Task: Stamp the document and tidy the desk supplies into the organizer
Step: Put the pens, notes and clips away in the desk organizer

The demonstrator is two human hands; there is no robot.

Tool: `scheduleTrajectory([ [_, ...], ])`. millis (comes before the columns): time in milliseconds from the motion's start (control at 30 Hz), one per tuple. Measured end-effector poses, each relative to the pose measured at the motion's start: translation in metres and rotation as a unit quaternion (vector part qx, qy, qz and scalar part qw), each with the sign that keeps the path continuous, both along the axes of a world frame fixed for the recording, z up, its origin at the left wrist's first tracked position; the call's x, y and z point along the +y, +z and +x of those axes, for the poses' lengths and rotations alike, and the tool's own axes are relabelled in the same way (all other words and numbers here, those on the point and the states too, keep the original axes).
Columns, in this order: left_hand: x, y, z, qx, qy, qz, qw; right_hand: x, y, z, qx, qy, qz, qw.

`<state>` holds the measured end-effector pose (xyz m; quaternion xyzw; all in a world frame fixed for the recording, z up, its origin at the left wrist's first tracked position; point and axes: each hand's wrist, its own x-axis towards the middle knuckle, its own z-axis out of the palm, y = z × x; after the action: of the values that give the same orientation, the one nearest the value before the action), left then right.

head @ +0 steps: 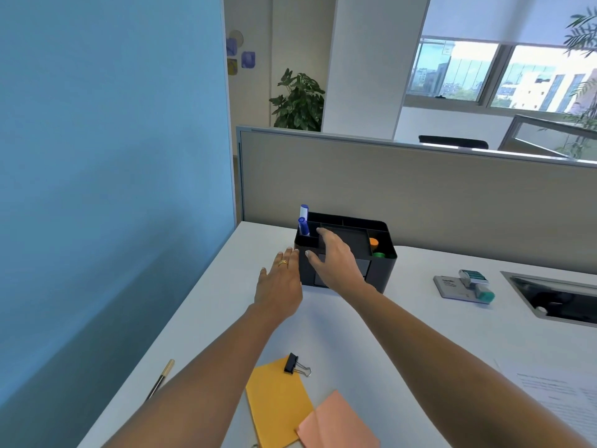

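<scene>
- Looking down, we've got both arms stretched toward the black plastic desk organizer (382, 273), which sits at 12 o'clock on the white desk (323, 328), close to the beige partition panel (420, 195).
- Our left hand (279, 282) is flat, fingers straight, holding nothing. Its fingertips sit right at the organizer's 9 o'clock wall; whether they touch, we can't tell.
- Our right hand (336, 257) is spread wide over the organizer's front, index finger past the rim, thumb on the front face, nothing in it.
- Two blue-capped markers (303, 226) stand upright in the organizer's 10 o'clock corner slot. An orange-capped item (373, 243) and a green one (378, 254) sit in the 3 o'clock slot.
- The teal-and-grey stamp (475, 286) is at 2 o'clock, well apart from the organizer.
- The printed white document (562, 399) lies at 4 o'clock.
- At 6 o'clock there's a yellow paper sheet (277, 405) with a black binder clip (294, 363) on its top edge and a pink sticky note (336, 421) overlapping its corner.
- A black pen with a gold cap (161, 378) lies at 8 o'clock by the desk edge.
</scene>
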<state>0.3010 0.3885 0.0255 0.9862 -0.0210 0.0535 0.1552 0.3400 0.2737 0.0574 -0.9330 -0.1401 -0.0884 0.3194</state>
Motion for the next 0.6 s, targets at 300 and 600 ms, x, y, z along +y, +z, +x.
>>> scheduleTrajectory([
  [300,0.003,-0.017,-0.056,0.017,-0.006,-0.001,1.0,-0.018,-0.016,-0.062,0.007,0.011,-0.029,1.0],
  [600,0.013,-0.036,-0.134,-0.003,0.028,-0.057,0.998,-0.019,-0.053,-0.145,0.054,0.048,-0.046,0.996],
])
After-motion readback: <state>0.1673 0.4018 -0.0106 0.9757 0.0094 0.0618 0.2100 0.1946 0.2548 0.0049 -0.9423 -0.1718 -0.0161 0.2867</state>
